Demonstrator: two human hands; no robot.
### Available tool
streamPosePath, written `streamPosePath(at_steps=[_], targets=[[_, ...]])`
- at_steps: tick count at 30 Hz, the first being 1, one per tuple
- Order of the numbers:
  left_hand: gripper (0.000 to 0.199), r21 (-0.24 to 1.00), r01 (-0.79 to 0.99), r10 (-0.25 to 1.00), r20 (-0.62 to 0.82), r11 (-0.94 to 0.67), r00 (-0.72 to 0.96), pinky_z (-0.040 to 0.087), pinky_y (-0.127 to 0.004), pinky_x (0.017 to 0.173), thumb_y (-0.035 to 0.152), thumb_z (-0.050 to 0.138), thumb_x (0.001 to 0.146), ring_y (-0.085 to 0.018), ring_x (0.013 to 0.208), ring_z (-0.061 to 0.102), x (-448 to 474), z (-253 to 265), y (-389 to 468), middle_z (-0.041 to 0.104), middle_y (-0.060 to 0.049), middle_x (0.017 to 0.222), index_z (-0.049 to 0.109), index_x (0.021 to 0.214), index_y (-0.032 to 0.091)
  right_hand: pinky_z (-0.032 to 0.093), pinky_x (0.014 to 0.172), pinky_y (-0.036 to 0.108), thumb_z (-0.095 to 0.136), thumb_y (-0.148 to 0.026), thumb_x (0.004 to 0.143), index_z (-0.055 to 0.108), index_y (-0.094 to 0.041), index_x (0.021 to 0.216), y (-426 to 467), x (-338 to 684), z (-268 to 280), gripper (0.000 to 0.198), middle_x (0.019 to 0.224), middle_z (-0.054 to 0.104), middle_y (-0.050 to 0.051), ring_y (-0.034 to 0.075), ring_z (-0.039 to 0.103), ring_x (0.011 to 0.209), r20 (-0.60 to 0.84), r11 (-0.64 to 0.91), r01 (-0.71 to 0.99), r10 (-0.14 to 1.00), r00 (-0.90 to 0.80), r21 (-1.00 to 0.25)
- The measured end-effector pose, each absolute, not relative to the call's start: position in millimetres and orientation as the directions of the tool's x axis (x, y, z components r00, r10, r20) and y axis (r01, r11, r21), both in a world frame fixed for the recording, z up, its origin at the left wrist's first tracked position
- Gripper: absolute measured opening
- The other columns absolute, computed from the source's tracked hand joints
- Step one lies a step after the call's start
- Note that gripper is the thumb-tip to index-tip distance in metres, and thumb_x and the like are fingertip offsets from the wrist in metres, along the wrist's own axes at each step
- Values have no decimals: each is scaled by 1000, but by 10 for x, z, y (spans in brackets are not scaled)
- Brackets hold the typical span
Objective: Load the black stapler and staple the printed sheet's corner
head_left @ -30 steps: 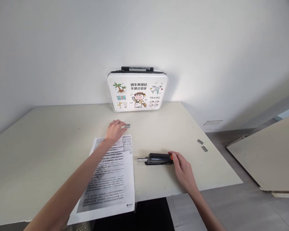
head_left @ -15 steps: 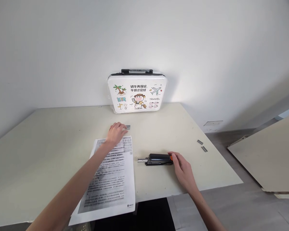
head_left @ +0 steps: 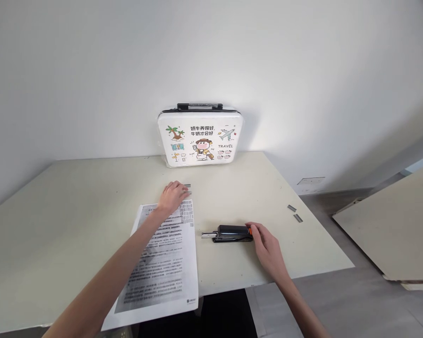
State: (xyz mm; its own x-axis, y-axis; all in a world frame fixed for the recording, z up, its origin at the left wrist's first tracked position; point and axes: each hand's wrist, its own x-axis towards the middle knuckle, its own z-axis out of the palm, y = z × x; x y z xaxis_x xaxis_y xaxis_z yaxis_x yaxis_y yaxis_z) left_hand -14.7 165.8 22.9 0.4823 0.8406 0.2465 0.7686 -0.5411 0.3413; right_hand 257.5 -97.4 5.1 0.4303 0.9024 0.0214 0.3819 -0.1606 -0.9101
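My left hand (head_left: 172, 197) is above the top edge of a printed sheet of paper (head_left: 158, 272), its fingertips closed on a small grey staple strip, mostly covered by the fingers. Just beyond them, a second staple strip (head_left: 187, 185) lies on the table. A black stapler (head_left: 232, 231) rests on its side to the right of the paper, its metal staple tray sticking out toward the left. My right hand (head_left: 268, 249) grips the stapler's rear end, near an orange part, with the thumb on top.
Two more staple strips (head_left: 294, 213) lie near the right edge of the pale table (head_left: 74, 225). At the back, a white cartoon-printed case (head_left: 200, 141) with a black handle stands against the wall (head_left: 109, 84). A pale board (head_left: 391, 225) is off to the right.
My left hand has closed on one staple strip and drawn it slightly toward me, apart from the other. My right hand and the stapler have stayed in place.
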Motion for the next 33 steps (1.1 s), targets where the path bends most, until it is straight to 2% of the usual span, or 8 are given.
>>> streamPosePath(at_steps=[5,10,12,15,19,33], targets=[[17,393,733,832,258,-554,491,51,-49,101,33,60,101,-30,107,66,-133,291,1548,73,-9,105,68,90,23,55,96,40,41,-64,105,72,-24,119,-974,2585,31,52,132,73,12,28,69,116,22,-161,389,905,425,-907],[23,482,633,788,254,-606,561,58,-36,85,42,54,106,-22,95,72,-152,417,1011,75,-5,105,68,105,24,55,97,40,42,-64,105,71,-25,120,-986,2597,21,51,131,73,11,28,69,116,-1,-186,380,900,436,-906],[22,505,534,716,286,-678,637,57,-35,87,41,54,108,-20,95,72,-167,474,708,76,-4,107,68,109,24,54,97,40,41,-63,105,71,-25,120,-989,2600,28,50,130,73,10,27,69,115,-7,-194,381,898,439,-904],[21,435,415,573,341,-799,745,56,-37,90,33,50,111,-20,97,71,-177,532,342,76,-4,107,69,111,24,55,96,39,41,-63,105,71,-25,119,-992,2603,49,50,128,74,10,27,69,114,-5,-194,387,899,439,-902],[23,325,379,486,370,-866,792,57,-39,89,23,47,111,-21,97,71,-156,539,170,76,-5,108,69,116,21,55,95,38,41,-62,105,71,-25,118,-994,2600,76,49,127,74,9,26,69,114,-4,-193,387,898,439,-901],[26,190,382,425,320,-904,847,55,-40,84,21,46,111,-21,92,71,-26,568,167,76,-6,102,72,109,19,55,96,40,41,-61,106,71,-25,118,-992,2620,68,48,127,74,10,27,69,113,18,-173,400,902,431,-900]])
